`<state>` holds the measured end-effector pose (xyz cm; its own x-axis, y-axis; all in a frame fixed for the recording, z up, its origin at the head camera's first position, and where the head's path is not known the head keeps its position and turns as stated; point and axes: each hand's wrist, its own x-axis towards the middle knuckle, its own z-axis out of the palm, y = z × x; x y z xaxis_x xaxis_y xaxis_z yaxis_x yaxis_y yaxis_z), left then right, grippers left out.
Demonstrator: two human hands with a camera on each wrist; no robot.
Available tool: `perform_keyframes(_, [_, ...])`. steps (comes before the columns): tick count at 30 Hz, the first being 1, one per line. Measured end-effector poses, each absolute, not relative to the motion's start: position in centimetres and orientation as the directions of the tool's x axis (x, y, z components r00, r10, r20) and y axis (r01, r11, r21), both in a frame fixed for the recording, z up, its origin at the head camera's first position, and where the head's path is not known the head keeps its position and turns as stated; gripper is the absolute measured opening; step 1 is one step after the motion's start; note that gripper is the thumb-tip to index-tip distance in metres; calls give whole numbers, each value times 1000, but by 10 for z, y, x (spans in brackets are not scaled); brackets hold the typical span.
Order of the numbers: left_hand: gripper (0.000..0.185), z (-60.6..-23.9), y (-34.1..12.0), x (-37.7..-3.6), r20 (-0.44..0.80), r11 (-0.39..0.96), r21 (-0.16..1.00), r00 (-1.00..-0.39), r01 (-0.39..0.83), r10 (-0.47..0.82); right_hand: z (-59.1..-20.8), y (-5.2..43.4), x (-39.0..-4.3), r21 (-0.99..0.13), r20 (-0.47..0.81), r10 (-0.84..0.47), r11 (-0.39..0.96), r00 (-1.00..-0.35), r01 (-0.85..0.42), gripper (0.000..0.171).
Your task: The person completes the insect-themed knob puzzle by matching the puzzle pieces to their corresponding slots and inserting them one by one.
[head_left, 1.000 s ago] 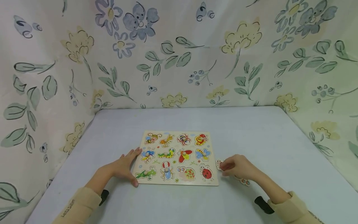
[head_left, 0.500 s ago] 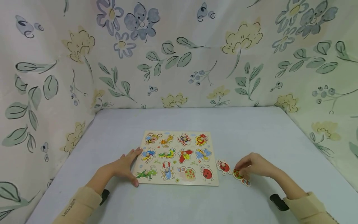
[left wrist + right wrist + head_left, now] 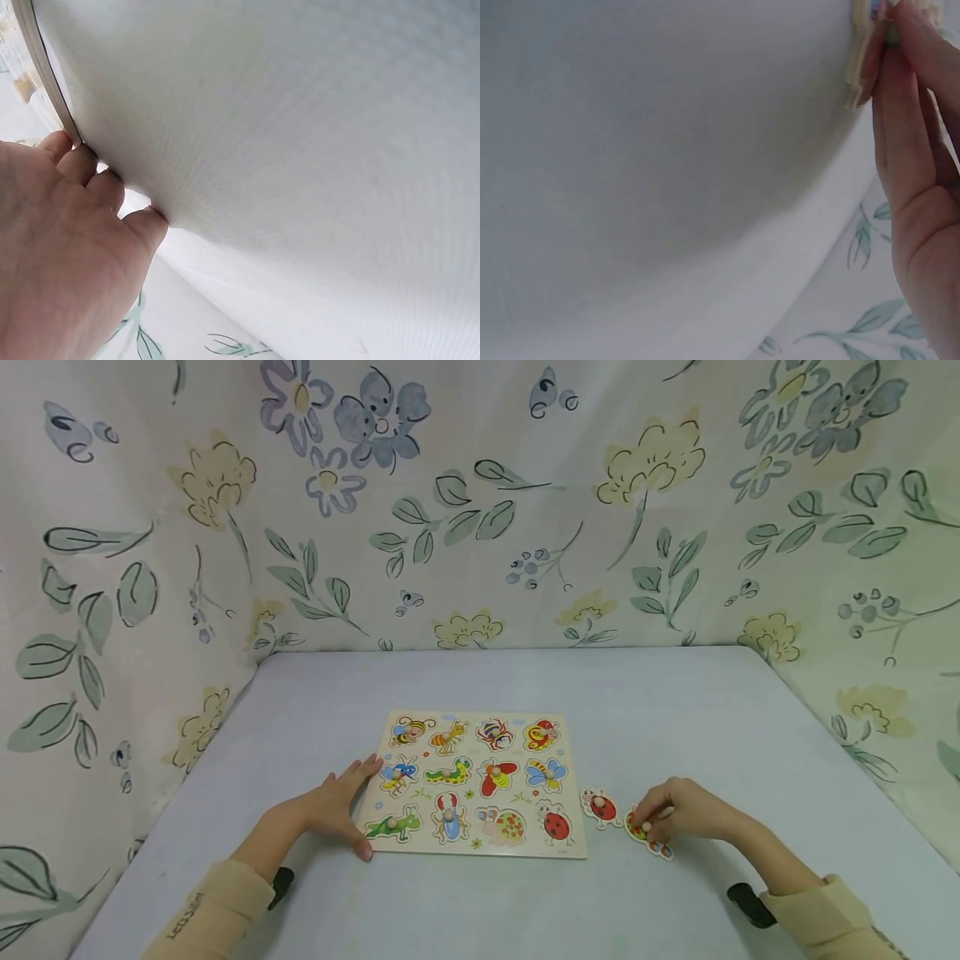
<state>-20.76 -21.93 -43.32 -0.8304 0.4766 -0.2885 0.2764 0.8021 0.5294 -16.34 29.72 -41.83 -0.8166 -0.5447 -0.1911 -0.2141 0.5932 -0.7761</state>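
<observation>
A wooden knob puzzle board (image 3: 468, 843) with cartoon insects lies flat on the table. My left hand (image 3: 333, 802) rests at its left edge, thumb and fingers spread; in the left wrist view its fingertips meet the board's side. To the right of the board, my right hand (image 3: 688, 810) pinches the round knob of a snail puzzle piece (image 3: 660, 850), fingers covering part of it. The right wrist view shows that piece edge-on, close over the table. A ladybug puzzle piece (image 3: 599, 807) lies between the board and the snail piece.
Most shapes on the board carry knobbed pieces; the ladybug picture (image 3: 555, 824) and snail picture (image 3: 502, 827) at its lower right show no knobs. A white cloth covers the table (image 3: 480, 685). Floral fabric (image 3: 480, 568) hangs behind and at both sides.
My right hand has left the ladybug piece beside the board and moved right to the snail piece, where its fingers have closed on the knob. My left hand stays at the board's edge.
</observation>
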Motion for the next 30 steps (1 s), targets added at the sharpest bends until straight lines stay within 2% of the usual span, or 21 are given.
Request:
perform_keyframes(14, [132,-431,-218,-208,-289,799,537,-830,272,477,-415,294,-162,-749,-169,-551,611,-817,-257,11])
perform_keyframes(21, [133,-434,-219,-212,-296,812,520,-836,264,462,-414,293,-159,-743,-168,-520,625,-838,-239,13])
perform_keyframes(30, [133,-435,-219,-210,-304,815,520,-836,256,456,-410,291,-154,-671,-93,-473,680,-876,-296,10])
